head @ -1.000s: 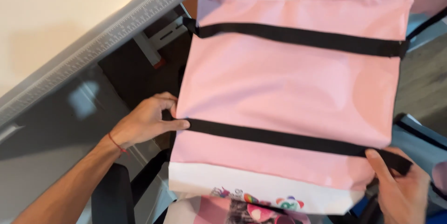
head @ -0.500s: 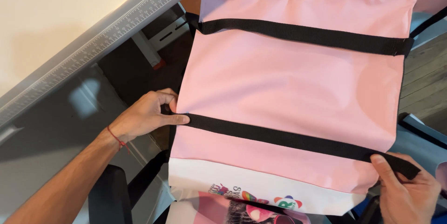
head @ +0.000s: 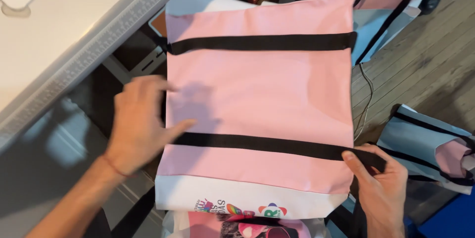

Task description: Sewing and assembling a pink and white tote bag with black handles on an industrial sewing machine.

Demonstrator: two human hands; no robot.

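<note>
**Pink bag panel held flat between our two hands**

We see the pink rectangular fabric bag panel (head: 260,94) filling the middle of the view, its far edge near the top and its white lower band (head: 237,201) close to us. To the left its edge runs beside the white work table with a ruled metal edge (head: 84,52); to the right it ends above the wooden plank floor (head: 420,65), where open room remains. More folded pale-blue and pink fabric pieces (head: 430,144) lie just right of it.

Two black webbing straps cross the panel. Our left hand (head: 138,124) lies spread at the left edge, thumb touching the near black strap (head: 262,144), gripping nothing. Our right hand (head: 378,181) pinches that strap's right end between thumb and fingers. The far black strap (head: 262,42) lies untouched.
</note>
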